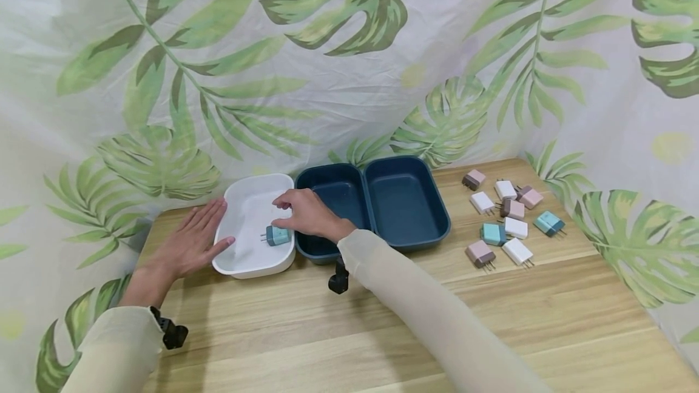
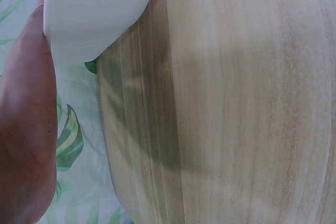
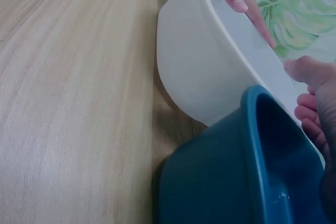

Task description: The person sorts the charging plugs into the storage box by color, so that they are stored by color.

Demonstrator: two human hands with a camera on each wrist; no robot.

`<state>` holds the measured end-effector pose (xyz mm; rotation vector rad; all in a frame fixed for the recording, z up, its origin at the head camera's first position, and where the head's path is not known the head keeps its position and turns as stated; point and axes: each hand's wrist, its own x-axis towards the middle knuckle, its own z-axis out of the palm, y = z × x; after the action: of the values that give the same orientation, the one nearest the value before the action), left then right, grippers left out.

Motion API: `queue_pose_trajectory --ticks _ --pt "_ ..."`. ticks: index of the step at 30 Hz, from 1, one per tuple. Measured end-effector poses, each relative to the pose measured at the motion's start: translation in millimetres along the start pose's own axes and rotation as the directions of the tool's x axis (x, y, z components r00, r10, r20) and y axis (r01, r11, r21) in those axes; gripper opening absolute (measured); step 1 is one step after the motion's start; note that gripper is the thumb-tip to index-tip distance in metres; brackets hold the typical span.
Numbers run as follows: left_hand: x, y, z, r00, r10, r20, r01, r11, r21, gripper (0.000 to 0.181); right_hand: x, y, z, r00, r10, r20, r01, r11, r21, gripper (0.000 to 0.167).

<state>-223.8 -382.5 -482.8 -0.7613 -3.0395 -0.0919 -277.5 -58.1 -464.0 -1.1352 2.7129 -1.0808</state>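
A white plastic bin (image 1: 248, 259) stands at the left of the table. My left hand (image 1: 188, 241) rests at its left rim, fingers stretched out and the thumb reaching over the edge. Over the bin's right side hovers my right hand (image 1: 311, 214), thumb and forefinger apart with nothing seen between them; its other fingers bend loosely in the right wrist view. Just below that thumb, inside the bin, is a teal and dark blue charger plug (image 1: 277, 235), prongs toward the left. The bin's wall hides it from both wrist views.
Two dark blue bins, a middle one (image 1: 333, 170) and a right one (image 1: 406, 246), stand beside the white bin. Several pink, white and teal charger plugs (image 1: 514, 228) lie scattered on the wooden table (image 1: 306, 332) at the right. A leaf-patterned cloth (image 1: 349, 96) hangs behind.
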Motion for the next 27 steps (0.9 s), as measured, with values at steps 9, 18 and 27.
queue_pose_trajectory --ticks 9,18,27 --pt "0.4 -1.8 0.6 1.000 0.005 -0.007 -0.005 1.000 -0.001 0.087 -8.0 0 -13 1.000 -0.011 -0.013 0.013 0.995 0.100 0.045" --pt "0.2 -2.4 3.2 1.000 -0.006 -0.010 0.006 1.000 -0.004 0.088 -20.6 3 -26 0.997 -0.072 0.016 0.070 0.992 0.104 0.048" --pt "-0.7 -2.6 1.5 1.000 0.000 -0.011 0.000 1.000 -0.009 0.087 -36.9 1 -51 0.984 -0.179 0.013 0.176 0.976 0.131 0.045"
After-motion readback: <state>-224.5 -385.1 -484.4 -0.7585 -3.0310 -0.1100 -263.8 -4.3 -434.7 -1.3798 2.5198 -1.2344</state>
